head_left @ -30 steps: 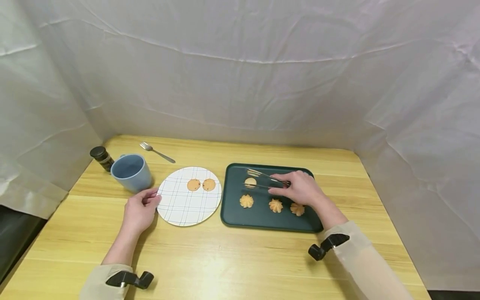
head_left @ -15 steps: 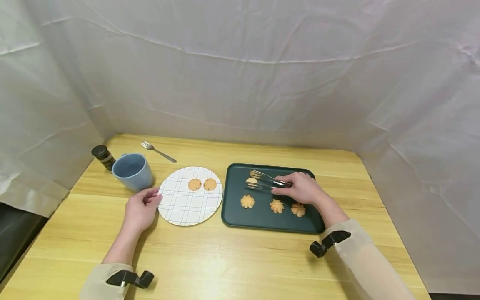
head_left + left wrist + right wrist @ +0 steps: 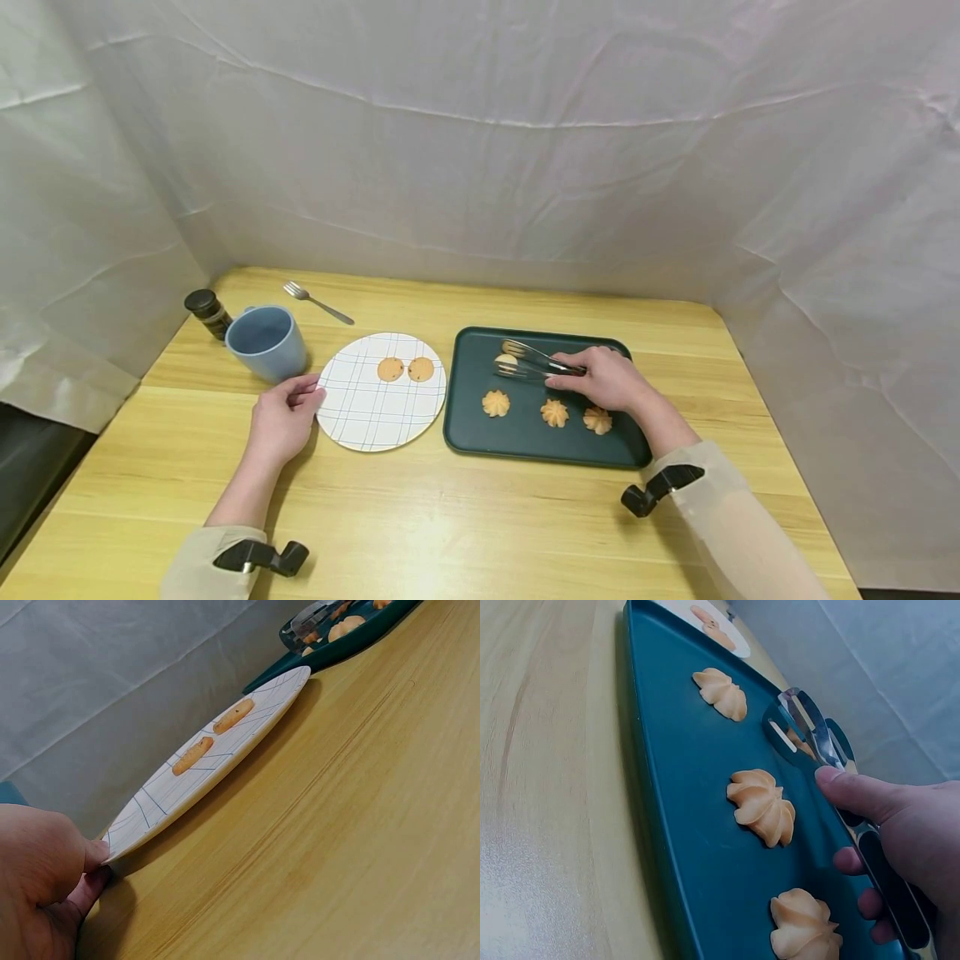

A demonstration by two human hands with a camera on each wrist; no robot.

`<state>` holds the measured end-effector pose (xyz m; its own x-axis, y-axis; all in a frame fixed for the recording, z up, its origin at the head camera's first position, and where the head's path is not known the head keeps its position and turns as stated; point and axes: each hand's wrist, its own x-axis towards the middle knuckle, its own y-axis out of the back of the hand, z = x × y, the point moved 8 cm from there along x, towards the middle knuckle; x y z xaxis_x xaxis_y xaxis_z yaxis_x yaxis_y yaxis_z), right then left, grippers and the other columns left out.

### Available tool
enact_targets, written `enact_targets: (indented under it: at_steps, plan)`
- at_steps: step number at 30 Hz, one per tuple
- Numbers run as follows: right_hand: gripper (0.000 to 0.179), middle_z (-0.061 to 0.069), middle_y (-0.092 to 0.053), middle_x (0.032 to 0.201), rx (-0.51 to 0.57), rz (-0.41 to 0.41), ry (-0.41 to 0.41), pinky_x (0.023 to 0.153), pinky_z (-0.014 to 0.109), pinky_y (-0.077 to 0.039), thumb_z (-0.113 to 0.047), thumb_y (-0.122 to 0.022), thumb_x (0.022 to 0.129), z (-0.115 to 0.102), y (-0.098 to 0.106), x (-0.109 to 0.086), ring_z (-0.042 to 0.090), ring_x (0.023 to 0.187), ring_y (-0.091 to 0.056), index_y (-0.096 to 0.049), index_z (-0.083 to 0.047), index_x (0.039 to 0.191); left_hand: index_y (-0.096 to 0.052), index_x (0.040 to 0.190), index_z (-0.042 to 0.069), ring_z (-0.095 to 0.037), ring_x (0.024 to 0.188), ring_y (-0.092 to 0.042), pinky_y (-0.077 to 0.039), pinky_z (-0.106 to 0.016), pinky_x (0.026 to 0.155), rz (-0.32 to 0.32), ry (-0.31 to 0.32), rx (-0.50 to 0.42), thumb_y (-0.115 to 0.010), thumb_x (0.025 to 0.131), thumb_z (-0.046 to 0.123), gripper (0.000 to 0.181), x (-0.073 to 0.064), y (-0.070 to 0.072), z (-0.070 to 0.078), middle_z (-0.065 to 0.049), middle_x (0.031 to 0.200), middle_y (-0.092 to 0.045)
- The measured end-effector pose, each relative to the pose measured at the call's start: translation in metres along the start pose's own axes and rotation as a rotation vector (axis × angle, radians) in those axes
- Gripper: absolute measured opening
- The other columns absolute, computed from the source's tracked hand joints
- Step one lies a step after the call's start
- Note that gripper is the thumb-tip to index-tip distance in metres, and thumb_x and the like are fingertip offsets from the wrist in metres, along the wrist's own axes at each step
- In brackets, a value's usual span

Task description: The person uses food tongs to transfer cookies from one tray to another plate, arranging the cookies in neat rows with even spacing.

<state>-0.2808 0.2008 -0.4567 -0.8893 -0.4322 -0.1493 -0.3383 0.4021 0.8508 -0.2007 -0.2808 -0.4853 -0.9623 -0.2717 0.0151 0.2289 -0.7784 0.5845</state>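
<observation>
My left hand (image 3: 281,421) pinches the left rim of a round white plate (image 3: 367,412) with blue lines; in the left wrist view the thumb (image 3: 94,853) is on top and a finger beneath. Two flat round cookies (image 3: 390,369) lie side by side on the plate. My right hand (image 3: 606,380) grips metal serving tongs (image 3: 889,881) over a dark green tray (image 3: 525,440). The tongs' slotted ends straddle a small round cookie (image 3: 507,360), partly hidden; firm contact cannot be made out. Three ridged flower-shaped cookies (image 3: 554,413) lie in a row along the tray's near side.
A blue mug (image 3: 267,343) stands just beyond my left hand. Behind it are a black-capped jar (image 3: 208,313) and a fork (image 3: 318,303) on the wooden table (image 3: 435,533). Pale cloth (image 3: 480,192) hangs behind and at both sides.
The tongs' ends have drawn closer together about the round cookie and shifted slightly right. My left hand stays at the plate's rim.
</observation>
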Motion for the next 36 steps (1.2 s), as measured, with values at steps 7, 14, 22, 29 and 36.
enact_targets:
  at_steps: [7, 14, 22, 29, 36]
  plan:
    - [0.069, 0.0, -0.044, 0.049, 0.003, 0.005, -0.002, 0.053, 0.036, -0.034, -0.061, -0.069, 0.098, 0.0, 0.003, -0.003, 0.014, 0.042, -0.026, -0.059, -0.02, 0.152, -0.068, 0.134, -0.003, -0.028, 0.105, -0.066, -0.045, -0.01, 0.075, 0.001, 0.005, -0.01, -0.066, 0.106, 0.017, 0.035, 0.0, -0.001, 0.0, -0.02, 0.117, -0.073]
    - [0.07, 0.0, -0.045, 0.048, 0.013, -0.003, 0.015, 0.051, 0.036, -0.036, -0.063, -0.067, 0.098, -0.004, 0.006, -0.004, 0.013, 0.041, -0.025, -0.059, -0.02, 0.153, -0.067, 0.135, -0.003, -0.027, 0.106, -0.065, -0.046, -0.012, 0.077, -0.006, 0.012, -0.006, -0.065, 0.106, 0.016, 0.035, 0.0, -0.002, -0.001, -0.02, 0.118, -0.072]
    - [0.07, 0.001, -0.047, 0.049, 0.016, -0.009, 0.046, 0.052, 0.036, -0.036, -0.065, -0.066, 0.097, -0.016, 0.012, -0.003, 0.014, 0.042, -0.026, -0.059, -0.022, 0.152, -0.067, 0.136, -0.003, -0.026, 0.106, -0.064, -0.046, -0.012, 0.077, -0.01, 0.014, -0.01, -0.064, 0.107, 0.016, 0.035, 0.0, -0.001, -0.001, -0.019, 0.118, -0.071]
    - [0.069, 0.0, -0.045, 0.049, 0.024, -0.016, 0.058, 0.052, 0.035, -0.035, -0.065, -0.067, 0.097, -0.03, 0.015, 0.001, 0.014, 0.043, -0.025, -0.059, -0.024, 0.152, -0.067, 0.136, -0.002, -0.027, 0.107, -0.064, -0.046, -0.013, 0.078, -0.014, 0.028, -0.006, -0.064, 0.107, 0.017, 0.036, 0.0, -0.001, -0.002, -0.019, 0.119, -0.071]
    - [0.067, -0.002, -0.04, 0.049, 0.022, -0.011, 0.076, 0.05, 0.034, -0.032, -0.065, -0.068, 0.096, -0.046, 0.014, 0.008, 0.014, 0.044, -0.025, -0.06, -0.028, 0.152, -0.067, 0.136, -0.002, -0.027, 0.107, -0.064, -0.046, -0.013, 0.078, -0.017, 0.027, -0.006, -0.064, 0.107, 0.018, 0.036, 0.0, -0.002, -0.002, -0.019, 0.12, -0.071]
